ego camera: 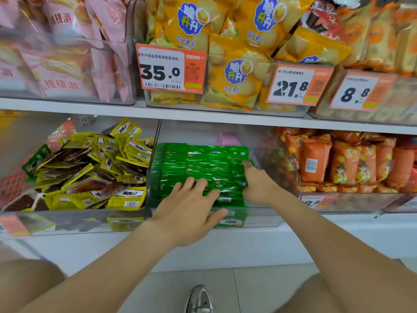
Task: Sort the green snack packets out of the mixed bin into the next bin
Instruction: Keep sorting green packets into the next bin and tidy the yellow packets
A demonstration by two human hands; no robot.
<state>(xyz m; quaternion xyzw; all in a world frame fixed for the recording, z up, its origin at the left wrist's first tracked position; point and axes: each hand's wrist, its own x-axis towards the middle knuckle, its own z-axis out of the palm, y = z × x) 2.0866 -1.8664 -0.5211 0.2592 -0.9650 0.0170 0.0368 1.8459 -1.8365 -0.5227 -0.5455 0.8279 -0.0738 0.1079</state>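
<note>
Rows of green snack packets (198,163) fill a clear bin (255,219) at the middle of the lower shelf. My left hand (189,206) lies flat on the front packets, fingers spread and straight. My right hand (257,184) presses against the right side of the green stack; its fingers are partly hidden behind the packets. To the left stands the mixed bin (74,219), heaped with yellow packets (101,168). One green packet (37,159) sticks out at that heap's left edge.
Orange snack bags (343,161) fill the bin to the right. The upper shelf carries pink bags (63,62), yellow chip bags (234,82) and price tags (171,68). My shoe (199,300) shows on the tiled floor below.
</note>
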